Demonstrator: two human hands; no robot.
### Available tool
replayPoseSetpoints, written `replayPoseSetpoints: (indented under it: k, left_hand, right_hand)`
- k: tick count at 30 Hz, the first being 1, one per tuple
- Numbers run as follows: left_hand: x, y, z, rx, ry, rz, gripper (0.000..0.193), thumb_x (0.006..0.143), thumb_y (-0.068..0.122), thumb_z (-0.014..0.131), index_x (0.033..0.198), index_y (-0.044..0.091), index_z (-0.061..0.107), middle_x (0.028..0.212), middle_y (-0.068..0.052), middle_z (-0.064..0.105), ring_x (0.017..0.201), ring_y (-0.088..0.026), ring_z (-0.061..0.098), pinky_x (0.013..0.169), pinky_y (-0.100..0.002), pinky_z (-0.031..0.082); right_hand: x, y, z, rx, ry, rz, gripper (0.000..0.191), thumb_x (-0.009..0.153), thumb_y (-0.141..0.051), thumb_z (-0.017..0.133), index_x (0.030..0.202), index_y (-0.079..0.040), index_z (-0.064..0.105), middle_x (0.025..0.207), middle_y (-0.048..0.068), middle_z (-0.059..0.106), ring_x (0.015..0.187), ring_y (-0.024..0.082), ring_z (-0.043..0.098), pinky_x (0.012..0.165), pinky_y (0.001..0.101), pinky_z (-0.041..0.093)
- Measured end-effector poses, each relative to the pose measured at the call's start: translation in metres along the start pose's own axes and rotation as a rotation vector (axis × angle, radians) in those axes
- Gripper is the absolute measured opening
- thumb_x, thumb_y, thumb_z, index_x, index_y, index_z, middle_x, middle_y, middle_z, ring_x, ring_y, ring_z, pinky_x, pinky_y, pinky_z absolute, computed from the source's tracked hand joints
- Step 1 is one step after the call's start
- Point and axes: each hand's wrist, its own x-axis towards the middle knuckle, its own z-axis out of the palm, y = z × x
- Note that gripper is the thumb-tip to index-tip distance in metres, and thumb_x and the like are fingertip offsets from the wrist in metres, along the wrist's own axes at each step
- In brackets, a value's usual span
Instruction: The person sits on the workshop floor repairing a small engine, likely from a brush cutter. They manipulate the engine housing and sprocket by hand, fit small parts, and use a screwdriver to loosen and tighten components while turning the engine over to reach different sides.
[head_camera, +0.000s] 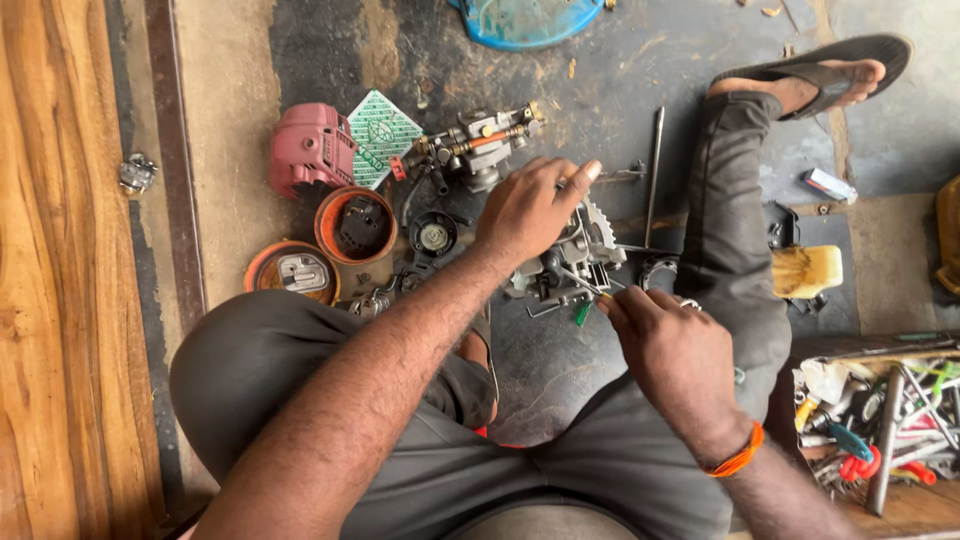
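I see my left hand resting palm-down on the small engine block, fingers loosely curled over its top beside the toothed wheel. The block sits on the dark floor between my knees. My right hand is pinched together on a thin screwdriver, its green handle end just below the fingertips and its tip reaching into the lower side of the block. Just beyond the left hand lies a carburettor assembly with a red lever, and left of that a red plastic cover and a green-and-white patterned card. Two orange round caps sit near my left knee. A long steel rod lies right of the block. A tray of tools stands at my right.
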Motion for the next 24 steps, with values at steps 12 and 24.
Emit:
replayPoseSetpoints:
  k: [12, 24]
  left_hand:
    - [-0.003, 0.002, -0.004, -0.003, 0.042, 0.036, 0.054, 0.103, 0.059, 0.045, 0.091, 0.014, 0.071, 0.082, -0.004, 0.07, 0.07, -0.018, 0.071, 0.061, -0.039, 0.058]
    - [-0.001, 0.003, -0.003, 0.017, 0.036, 0.023, 0.052, 0.103, 0.058, 0.047, 0.088, 0.014, 0.07, 0.079, -0.003, 0.068, 0.066, -0.017, 0.069, 0.056, -0.038, 0.056]
  right_hand:
    - [-0.006, 0.0, 0.022, 0.095, 0.027, 0.092, 0.026, 0.096, -0.036, 0.071, 0.088, -0.012, 0.071, 0.074, 0.006, 0.067, 0.066, 0.029, 0.067, 0.057, 0.0408, 0.051]
    - [-0.006, 0.012, 0.052, 0.309, 0.128, 0.087, 0.026, 0.094, -0.037, 0.073, 0.094, -0.011, 0.073, 0.076, 0.008, 0.065, 0.062, 0.029, 0.064, 0.057, 0.0414, 0.049]
